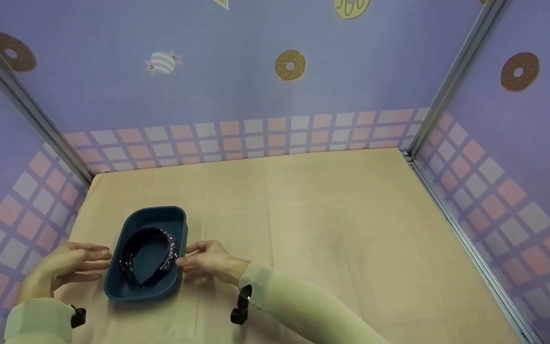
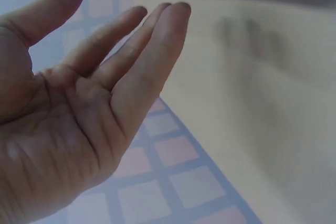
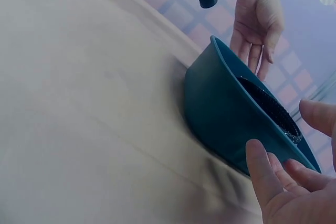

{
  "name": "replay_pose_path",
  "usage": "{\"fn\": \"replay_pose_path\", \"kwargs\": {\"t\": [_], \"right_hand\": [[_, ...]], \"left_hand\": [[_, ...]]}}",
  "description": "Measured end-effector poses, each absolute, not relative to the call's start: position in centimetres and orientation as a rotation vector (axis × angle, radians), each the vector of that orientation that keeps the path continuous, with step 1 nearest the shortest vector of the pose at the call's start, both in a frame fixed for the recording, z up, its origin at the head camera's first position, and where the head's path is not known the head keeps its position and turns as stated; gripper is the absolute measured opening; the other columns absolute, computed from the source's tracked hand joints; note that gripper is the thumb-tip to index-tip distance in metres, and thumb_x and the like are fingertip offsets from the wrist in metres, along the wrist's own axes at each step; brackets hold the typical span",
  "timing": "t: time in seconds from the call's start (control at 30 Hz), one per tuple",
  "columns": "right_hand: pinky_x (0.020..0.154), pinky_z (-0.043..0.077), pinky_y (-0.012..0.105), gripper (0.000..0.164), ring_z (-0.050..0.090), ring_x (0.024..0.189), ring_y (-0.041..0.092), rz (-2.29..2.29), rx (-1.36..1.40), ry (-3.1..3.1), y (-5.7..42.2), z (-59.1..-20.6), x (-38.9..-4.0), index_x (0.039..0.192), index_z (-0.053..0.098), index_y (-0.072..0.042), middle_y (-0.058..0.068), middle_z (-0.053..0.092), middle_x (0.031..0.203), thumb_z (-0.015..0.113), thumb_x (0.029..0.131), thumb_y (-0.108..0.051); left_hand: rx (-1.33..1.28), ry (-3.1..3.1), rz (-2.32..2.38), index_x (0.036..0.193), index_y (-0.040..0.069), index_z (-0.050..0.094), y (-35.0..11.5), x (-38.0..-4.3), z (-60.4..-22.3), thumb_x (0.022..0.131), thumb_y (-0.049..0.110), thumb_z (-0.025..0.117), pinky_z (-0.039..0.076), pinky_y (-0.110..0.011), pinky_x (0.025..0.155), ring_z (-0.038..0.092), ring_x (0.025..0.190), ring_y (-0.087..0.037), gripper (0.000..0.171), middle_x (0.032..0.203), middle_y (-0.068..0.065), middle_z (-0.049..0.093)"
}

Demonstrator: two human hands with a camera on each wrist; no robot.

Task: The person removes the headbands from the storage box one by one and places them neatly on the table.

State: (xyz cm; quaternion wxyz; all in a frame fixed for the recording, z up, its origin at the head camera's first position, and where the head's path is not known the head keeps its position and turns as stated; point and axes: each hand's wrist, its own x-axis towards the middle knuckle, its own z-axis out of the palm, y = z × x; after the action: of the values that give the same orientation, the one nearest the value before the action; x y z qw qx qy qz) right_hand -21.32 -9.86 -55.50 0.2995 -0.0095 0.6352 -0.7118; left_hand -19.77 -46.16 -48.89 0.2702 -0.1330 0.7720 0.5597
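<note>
A teal rectangular tray (image 1: 134, 296) with rounded corners sits on the cloth at the left. Inside it lies a dark headband (image 1: 170, 248) set with glittering stones. My left hand (image 1: 75, 263) is just left of the tray, palm toward it; in the left wrist view its fingers (image 2: 149, 72) are spread and hold nothing. On the opposite side, my right hand (image 1: 210, 260) has its fingertips right at the tray's wall. The right wrist view has those fingers (image 3: 262, 169) against the outer wall, with the thumb (image 3: 317, 116) held apart above the rim.
A pale yellow cloth (image 1: 332, 229) covers the table. Purple walls (image 1: 237, 86) with a checked border enclose it at the back and both sides, joined by metal corner posts (image 1: 456, 71). Each wrist carries a black camera mount (image 1: 241, 306).
</note>
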Motion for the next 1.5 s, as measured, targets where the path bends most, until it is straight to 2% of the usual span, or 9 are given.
{"fn": "replay_pose_path", "kwargs": {"t": [0.13,0.23,0.37,0.53,0.73,0.83,0.93,1.17,1.5], "right_hand": [[0.1,0.068,0.05,0.034,0.087,0.099,0.031,-1.9,0.001,1.666,-10.3,-55.6,-21.1,0.122,0.072,-0.002,0.013,0.084,0.105,0.088,0.093,0.0],[0.1,0.068,0.048,0.033,0.087,0.099,0.029,-1.917,0.034,1.654,-10.6,-55.6,-21.0,0.12,0.073,-0.003,0.012,0.085,0.105,0.089,0.092,0.002],[0.099,0.069,0.049,0.032,0.087,0.098,0.029,-1.944,0.07,1.656,-11.0,-55.7,-20.8,0.119,0.073,-0.003,0.012,0.086,0.104,0.089,0.091,0.002],[0.096,0.07,0.049,0.03,0.086,0.093,0.027,-1.982,0.106,1.645,-11.3,-55.7,-20.6,0.115,0.074,-0.004,0.01,0.083,0.098,0.087,0.091,0.006],[0.079,0.072,0.037,0.031,0.078,0.078,0.015,-1.995,0.134,1.632,-11.4,-56.0,-20.7,0.11,0.074,-0.007,0.008,0.079,0.095,0.083,0.088,0.013],[0.071,0.071,0.033,0.033,0.075,0.075,0.014,-2.004,0.148,1.634,-11.6,-56.1,-20.7,0.108,0.074,-0.008,0.008,0.078,0.094,0.082,0.087,0.016],[0.068,0.07,0.032,0.035,0.075,0.075,0.014,-2.008,0.166,1.637,-11.7,-56.2,-20.7,0.108,0.073,-0.008,0.008,0.078,0.092,0.081,0.086,0.018],[0.067,0.07,0.032,0.037,0.073,0.073,0.014,-2.033,0.207,1.635,-12.1,-56.1,-20.8,0.109,0.072,-0.01,0.003,0.072,0.084,0.078,0.085,0.018],[0.066,0.069,0.031,0.037,0.071,0.071,0.014,-2.031,0.183,1.63,-12.2,-56.2,-20.5,0.109,0.07,-0.011,0.002,0.071,0.084,0.077,0.087,0.019]], "left_hand": [[-0.327,1.96,1.584,0.14,0.003,0.073,-46.3,-19.5,-49.9,0.114,0.021,0.067,0.071,-0.039,0.094,0.082,0.106,-0.009,0.032,0.116,0.009,0.084],[-0.256,1.924,1.603,0.142,0.007,0.074,-46.4,-19.5,-50.4,0.115,0.021,0.065,0.07,-0.037,0.094,0.082,0.108,-0.008,0.031,0.118,0.01,0.084],[-0.206,1.936,1.593,0.146,0.006,0.072,-46.5,-19.6,-50.9,0.116,0.021,0.065,0.07,-0.034,0.093,0.081,0.109,-0.007,0.035,0.12,0.011,0.084],[-0.225,1.957,1.595,0.138,0.012,0.079,-46.7,-19.6,-51.4,0.113,0.019,0.068,0.07,-0.033,0.09,0.081,0.106,-0.006,0.027,0.117,0.011,0.084],[-0.257,1.994,1.612,0.125,0.019,0.082,-46.6,-19.5,-51.9,0.111,0.015,0.071,0.07,-0.031,0.088,0.08,0.103,-0.004,0.018,0.112,0.014,0.084],[-0.286,2.017,1.619,0.123,0.018,0.081,-46.5,-19.4,-52.1,0.109,0.015,0.073,0.07,-0.031,0.087,0.08,0.102,-0.003,0.016,0.11,0.014,0.084],[-0.31,2.035,1.622,0.123,0.018,0.08,-46.3,-19.4,-52.3,0.108,0.015,0.074,0.07,-0.031,0.086,0.08,0.101,-0.003,0.016,0.108,0.014,0.084],[-0.311,2.066,1.603,0.116,0.017,0.077,-45.9,-19.9,-52.3,0.109,0.013,0.072,0.071,-0.032,0.084,0.08,0.098,-0.005,0.009,0.104,0.013,0.084],[-0.302,2.133,1.504,0.11,0.013,0.072,-45.4,-19.8,-51.6,0.11,0.008,0.064,0.07,-0.033,0.079,0.078,0.09,-0.009,0.009,0.095,0.008,0.078]]}}
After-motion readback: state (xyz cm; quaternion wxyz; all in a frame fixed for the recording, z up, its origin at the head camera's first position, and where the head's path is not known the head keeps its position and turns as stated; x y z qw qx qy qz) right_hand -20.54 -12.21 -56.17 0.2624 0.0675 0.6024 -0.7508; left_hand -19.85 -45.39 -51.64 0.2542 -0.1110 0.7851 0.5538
